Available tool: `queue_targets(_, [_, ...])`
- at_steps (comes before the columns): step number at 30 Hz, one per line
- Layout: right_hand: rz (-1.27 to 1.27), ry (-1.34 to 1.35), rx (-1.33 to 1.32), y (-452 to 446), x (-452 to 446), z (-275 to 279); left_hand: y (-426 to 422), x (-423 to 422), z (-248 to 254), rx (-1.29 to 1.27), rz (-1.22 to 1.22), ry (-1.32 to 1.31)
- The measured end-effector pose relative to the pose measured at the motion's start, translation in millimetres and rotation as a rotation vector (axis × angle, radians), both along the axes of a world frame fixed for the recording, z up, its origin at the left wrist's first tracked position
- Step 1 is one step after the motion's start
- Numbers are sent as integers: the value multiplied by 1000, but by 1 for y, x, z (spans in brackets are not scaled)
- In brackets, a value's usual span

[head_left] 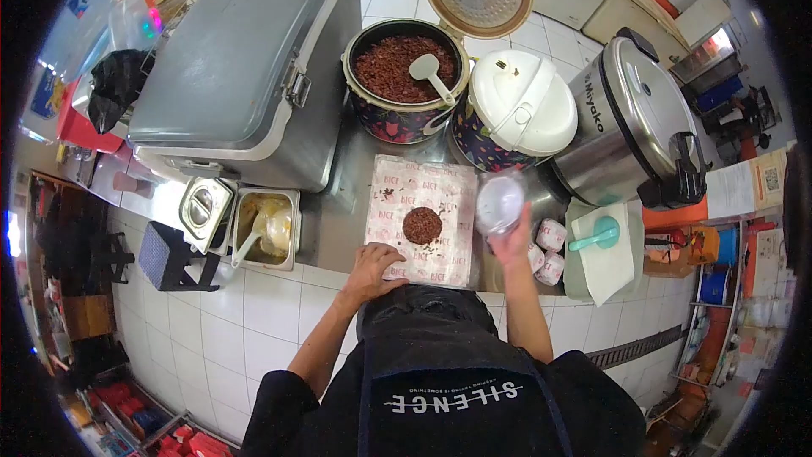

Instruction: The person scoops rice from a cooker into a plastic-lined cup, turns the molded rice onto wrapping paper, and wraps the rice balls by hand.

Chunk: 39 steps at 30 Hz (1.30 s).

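Observation:
A round mound of reddish-brown rice (422, 226) lies on a stack of printed wrapping paper (458, 186) in front of me. My left hand (373, 272) rests on the paper's lower left edge, fingers spread, holding nothing. To the right of the paper, my right hand (511, 242) grips a whitish round plastic bowl (500, 204), which hides part of the fingers. Several wrapped packets (551, 235) sit just right of that hand. Behind the paper, an open rice cooker (394, 123) holds more of the same rice with a white scoop (431, 77) in it.
A large grey cooler box (245, 51) stands at the left, with a steel tray (292, 233) of pale food and a ladle before it. A white-lidded cooker (516, 93) and a large steel cooker (617, 118) stand back right. A teal scoop (596, 235) lies on white paper.

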State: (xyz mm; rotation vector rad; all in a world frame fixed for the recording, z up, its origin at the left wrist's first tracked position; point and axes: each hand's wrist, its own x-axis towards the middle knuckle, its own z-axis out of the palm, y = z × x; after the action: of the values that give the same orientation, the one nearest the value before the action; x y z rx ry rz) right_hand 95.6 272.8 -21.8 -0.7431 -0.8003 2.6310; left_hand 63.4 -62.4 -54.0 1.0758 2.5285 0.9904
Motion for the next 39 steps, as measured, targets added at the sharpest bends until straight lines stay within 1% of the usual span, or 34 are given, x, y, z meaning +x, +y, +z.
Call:
queue_targets(1, [-41, -22, 12, 15, 4, 5, 2, -3, -3, 1, -43, -2])
queue_targets(4, [-152, -392, 399, 63, 2, 10, 4, -11, -9, 2, -99, -36])
queue_targets(7, [-33, -703, 711, 120, 0, -14, 8, -14, -6, 3, -139, -15])
queue_targets(10, [124, -892, 820, 142, -6, -16, 7, -17, -7, 73, -227, 29])
queue_targets(11, [1, -960, 1165, 138, -3, -20, 4, -19, -10, 92, -249, 30])
queue_targets(13, [-263, -1031, 1865, 97, 0, 0, -2, -20, -16, 129, -279, 26])
queue_targets(14, [-329, -818, 1939, 72, 2, 24, -4, -20, -16, 127, -276, 22])
queue_targets(16, [-362, -437, 1949, 31, 9, 19, -6, -22, -14, 122, -270, 10])
queue_targets(18, [135, -221, 1711, -14, 27, 20, 0, -20, -8, 153, -168, 17])
queue_targets(20, [697, 26, 1563, -38, 36, 36, 11, -24, 7, 167, -83, 51])
queue_targets(22, [719, 97, 1713, -54, 43, 28, 17, -31, 30, 148, -11, 100])
queue_targets(23, [728, 135, 1785, -58, 45, 20, 17, -35, 35, 149, -22, 110])
queue_targets(24, [748, 96, 1804, -58, 43, 12, 17, -39, 39, 151, -34, 120])
queue_targets(26, [700, 48, 1803, -52, 50, 2, 17, -45, 52, 132, -71, 121])
queue_targets(27, [673, 20, 1803, -50, 51, 3, 11, -46, 48, 95, -88, 94])
queue_targets(29, [718, 99, 1837, -41, 57, -2, -1, -46, 36, 21, -131, 38])
queue_targets(30, [739, 138, 1853, -40, 59, -2, -3, -45, 37, 24, -132, 41])
queue_targets(39, [696, 54, 1939, -47, 73, -4, -8, -34, 32, 10, -188, 84])
